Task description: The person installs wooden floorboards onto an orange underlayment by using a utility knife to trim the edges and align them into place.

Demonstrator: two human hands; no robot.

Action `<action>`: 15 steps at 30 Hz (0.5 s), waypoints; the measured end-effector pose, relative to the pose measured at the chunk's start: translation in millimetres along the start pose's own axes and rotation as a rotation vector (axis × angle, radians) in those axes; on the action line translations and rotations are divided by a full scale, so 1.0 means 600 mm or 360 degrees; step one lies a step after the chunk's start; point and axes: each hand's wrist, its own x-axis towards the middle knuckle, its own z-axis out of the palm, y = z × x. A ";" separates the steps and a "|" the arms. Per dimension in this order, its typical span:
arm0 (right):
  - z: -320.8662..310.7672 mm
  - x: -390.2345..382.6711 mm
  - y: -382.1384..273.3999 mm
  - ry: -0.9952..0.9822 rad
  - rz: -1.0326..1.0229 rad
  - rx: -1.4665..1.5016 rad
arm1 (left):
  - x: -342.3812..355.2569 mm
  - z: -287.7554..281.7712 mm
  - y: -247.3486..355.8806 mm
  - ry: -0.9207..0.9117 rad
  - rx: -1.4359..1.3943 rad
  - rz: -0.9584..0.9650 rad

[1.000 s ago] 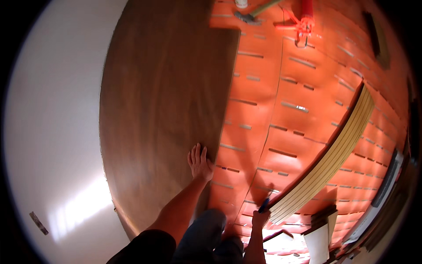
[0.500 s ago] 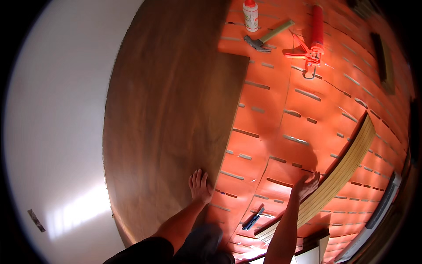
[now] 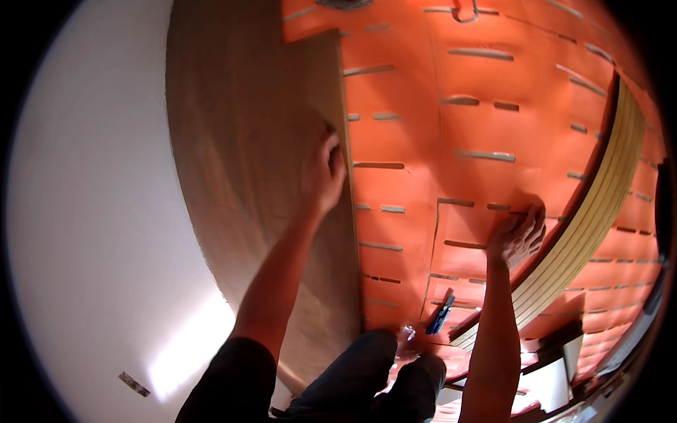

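Observation:
My left hand (image 3: 326, 173) is over the right part of the brown wood-look floor planks (image 3: 247, 141), close to their long edge. Its fingers are loosely curled and apart, somewhat blurred, with nothing visible in them; whether it touches the surface I cannot tell. On the right, my right hand (image 3: 518, 236) is open, fingers spread, over the orange slotted underlay (image 3: 402, 233). It is just left of a stack of planks (image 3: 589, 243), whose pale grooved edges face me. A blue-handled tool, perhaps a utility knife (image 3: 441, 315), lies on the underlay between my knees and the stack.
A white wall or panel (image 3: 106, 176) borders the planks on the left. Short dark and pale pieces (image 3: 553, 374) lie at the lower right, with a long grey-wrapped pack (image 3: 627, 345) beyond. A hammer head (image 3: 343, 3) shows at the top edge.
The view has shifted forward and down. My left hand has moved farther up along the plank edge and its flat fingers have curled. My right hand remains beside the stack, fingers more spread.

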 end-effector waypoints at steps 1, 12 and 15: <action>0.001 -0.002 0.001 -0.0015 0.0008 0.0005 | 0.062 0.008 -0.015 0.0061 0.0012 0.0028; -0.022 0.000 0.002 -0.0036 -0.0147 0.0314 | 0.157 0.072 -0.033 0.0241 0.0417 -0.0047; -0.059 -0.027 0.026 0.0019 0.0009 0.0898 | 0.157 0.054 -0.032 0.0195 0.0373 -0.0120</action>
